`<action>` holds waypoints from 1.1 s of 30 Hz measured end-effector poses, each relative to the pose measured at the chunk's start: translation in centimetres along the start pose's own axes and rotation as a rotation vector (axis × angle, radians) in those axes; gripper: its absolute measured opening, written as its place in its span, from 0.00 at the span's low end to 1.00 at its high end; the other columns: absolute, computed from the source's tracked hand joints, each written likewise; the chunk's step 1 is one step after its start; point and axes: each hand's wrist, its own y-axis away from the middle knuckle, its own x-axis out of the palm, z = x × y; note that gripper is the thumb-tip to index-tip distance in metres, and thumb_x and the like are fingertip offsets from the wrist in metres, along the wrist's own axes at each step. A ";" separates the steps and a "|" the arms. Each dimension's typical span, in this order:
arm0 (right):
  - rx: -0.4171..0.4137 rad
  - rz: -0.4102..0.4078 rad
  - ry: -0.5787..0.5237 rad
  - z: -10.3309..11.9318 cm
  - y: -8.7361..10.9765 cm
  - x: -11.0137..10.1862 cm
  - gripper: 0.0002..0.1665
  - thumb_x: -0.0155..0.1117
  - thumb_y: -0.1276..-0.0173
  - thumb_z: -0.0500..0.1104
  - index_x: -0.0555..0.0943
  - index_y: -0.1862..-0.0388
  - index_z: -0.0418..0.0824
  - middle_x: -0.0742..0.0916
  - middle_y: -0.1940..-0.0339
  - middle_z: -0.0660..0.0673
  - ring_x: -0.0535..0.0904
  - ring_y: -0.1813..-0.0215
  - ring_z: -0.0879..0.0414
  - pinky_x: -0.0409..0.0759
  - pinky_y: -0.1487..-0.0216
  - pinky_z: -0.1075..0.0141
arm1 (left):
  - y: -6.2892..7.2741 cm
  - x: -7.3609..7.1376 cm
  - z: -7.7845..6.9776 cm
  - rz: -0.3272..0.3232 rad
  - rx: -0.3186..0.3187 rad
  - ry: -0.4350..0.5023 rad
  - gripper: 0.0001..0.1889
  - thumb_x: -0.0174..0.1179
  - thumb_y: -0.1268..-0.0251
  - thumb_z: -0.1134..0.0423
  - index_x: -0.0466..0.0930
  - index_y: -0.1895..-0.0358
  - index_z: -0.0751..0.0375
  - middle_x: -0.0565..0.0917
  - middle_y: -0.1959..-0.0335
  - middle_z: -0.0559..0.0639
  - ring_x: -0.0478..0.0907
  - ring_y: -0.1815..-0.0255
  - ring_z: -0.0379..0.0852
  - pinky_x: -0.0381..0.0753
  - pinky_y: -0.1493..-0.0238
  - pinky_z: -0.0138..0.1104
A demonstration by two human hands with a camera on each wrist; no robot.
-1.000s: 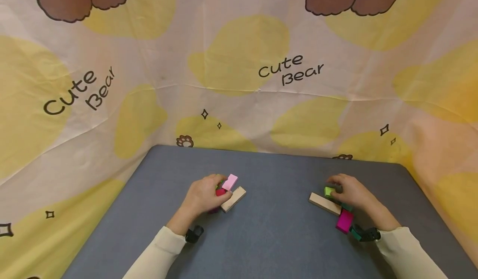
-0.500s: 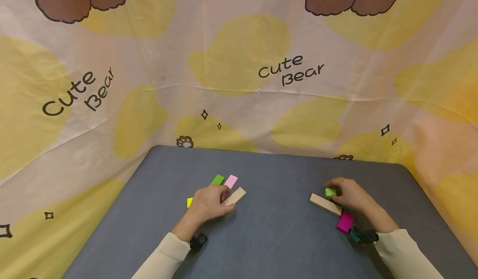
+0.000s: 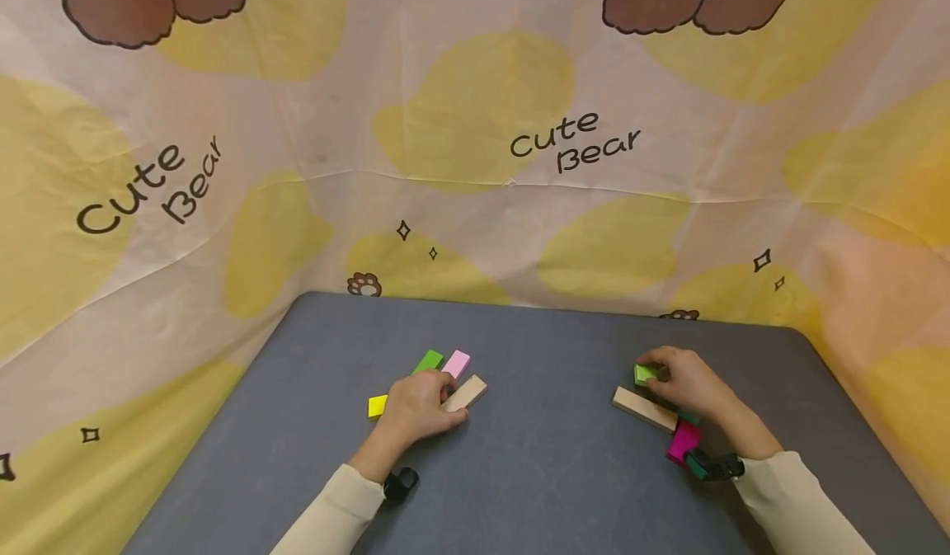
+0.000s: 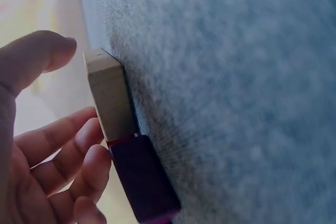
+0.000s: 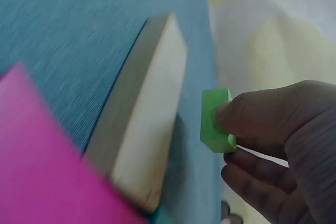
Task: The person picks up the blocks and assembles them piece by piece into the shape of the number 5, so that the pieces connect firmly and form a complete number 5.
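My right hand (image 3: 690, 383) pinches a light green block (image 3: 643, 374) between thumb and fingers; the right wrist view shows it held apart from the plain wooden block (image 5: 149, 114). Near that wrist lie a magenta block (image 3: 682, 442) and a partly hidden teal block (image 3: 688, 416). My left hand (image 3: 417, 402) hovers over another cluster, fingers loosely bent. Around it are a wooden block (image 3: 467, 394), a pink block (image 3: 457, 364), a green block (image 3: 428, 361) and a yellow block (image 3: 377, 406). In the left wrist view, a dark purple block (image 4: 144, 179) adjoins the wooden one, and the thumb stands apart from both.
Both clusters rest on a blue-grey table (image 3: 549, 472). A printed cloth (image 3: 475, 233) hangs behind the table and along its sides. Dark bands (image 3: 402, 484) circle both wrists.
My left hand has drawn back toward the near side and slightly right, uncovering the green and yellow blocks. My right hand has moved the light green block slightly up and left.
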 end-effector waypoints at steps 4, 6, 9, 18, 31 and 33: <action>-0.018 -0.026 -0.019 0.9 -1.1 0.2 0.16 0.67 0.42 0.33 0.82 0.53 0.32 0.86 0.56 0.37 0.83 0.60 0.46 0.82 0.61 0.56 | 0.0 0.0 -0.1 0.002 -0.009 0.000 0.12 0.67 0.55 0.47 0.81 0.70 0.48 0.71 0.80 0.36 0.66 0.79 0.33 0.63 0.79 0.31; -0.023 -0.028 -0.024 1.5 -1.8 0.4 0.16 0.66 0.41 0.33 0.82 0.52 0.33 0.86 0.55 0.37 0.83 0.59 0.45 0.82 0.60 0.55 | -0.1 -0.1 -0.1 0.002 -0.008 0.002 0.11 0.67 0.55 0.48 0.81 0.70 0.48 0.71 0.80 0.37 0.66 0.79 0.34 0.63 0.79 0.31; -0.014 -0.022 -0.040 2.6 -2.8 0.8 0.16 0.66 0.40 0.34 0.82 0.52 0.34 0.86 0.54 0.37 0.82 0.57 0.45 0.81 0.58 0.54 | -0.2 -0.1 -0.1 0.000 -0.002 0.003 0.10 0.67 0.55 0.49 0.82 0.71 0.49 0.71 0.80 0.37 0.66 0.79 0.34 0.62 0.79 0.31; -0.049 -0.027 -0.089 4.4 -5.8 3.4 0.15 0.66 0.42 0.32 0.82 0.54 0.32 0.85 0.57 0.37 0.82 0.56 0.43 0.81 0.58 0.56 | -0.3 0.2 -0.2 -0.009 0.000 -0.025 0.09 0.67 0.56 0.50 0.81 0.73 0.48 0.70 0.81 0.38 0.65 0.79 0.35 0.62 0.79 0.30; -0.017 -0.003 -0.077 5.1 -8.0 5.3 0.16 0.66 0.42 0.32 0.83 0.53 0.31 0.86 0.56 0.36 0.81 0.58 0.47 0.79 0.59 0.54 | -0.8 0.3 -0.4 0.019 -0.006 -0.011 0.11 0.68 0.54 0.49 0.81 0.71 0.50 0.70 0.78 0.40 0.65 0.78 0.36 0.62 0.78 0.31; -0.018 0.000 -0.070 5.1 -8.2 5.4 0.16 0.66 0.42 0.32 0.83 0.54 0.31 0.86 0.57 0.37 0.81 0.59 0.48 0.79 0.59 0.55 | -0.9 0.2 -0.5 0.031 -0.015 -0.007 0.12 0.68 0.54 0.49 0.81 0.71 0.50 0.70 0.78 0.40 0.65 0.78 0.37 0.63 0.78 0.31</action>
